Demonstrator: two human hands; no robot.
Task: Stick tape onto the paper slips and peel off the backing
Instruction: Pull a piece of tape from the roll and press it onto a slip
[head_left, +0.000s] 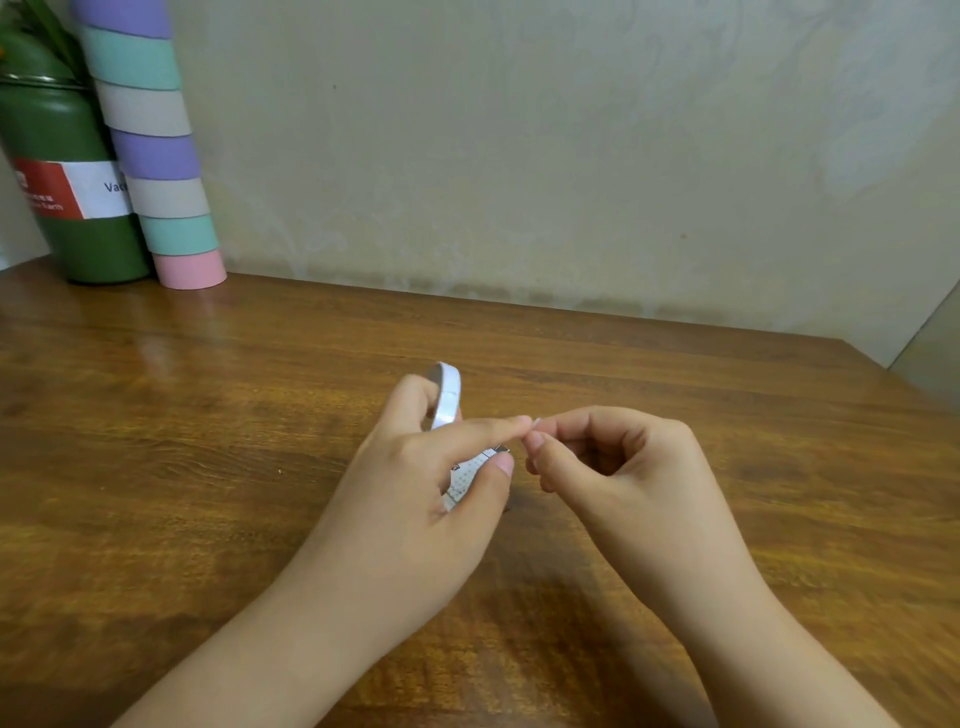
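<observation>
Wooden table (208, 415); paper slip (470, 475) angled up-right.

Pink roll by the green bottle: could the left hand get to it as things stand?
Probably not yet: the table between is bare, but the left hand holds the tape roll and paper slip.

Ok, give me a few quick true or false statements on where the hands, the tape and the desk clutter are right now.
1. The left hand holds the tape roll. True.
2. The right hand lies flat on the table. False: it is raised, fingertips pinched beside the left forefinger.
3. A paper slip sits under the left thumb. True.
4. The green bottle stands at the far right. False: far left, beside the striped tube.
</observation>
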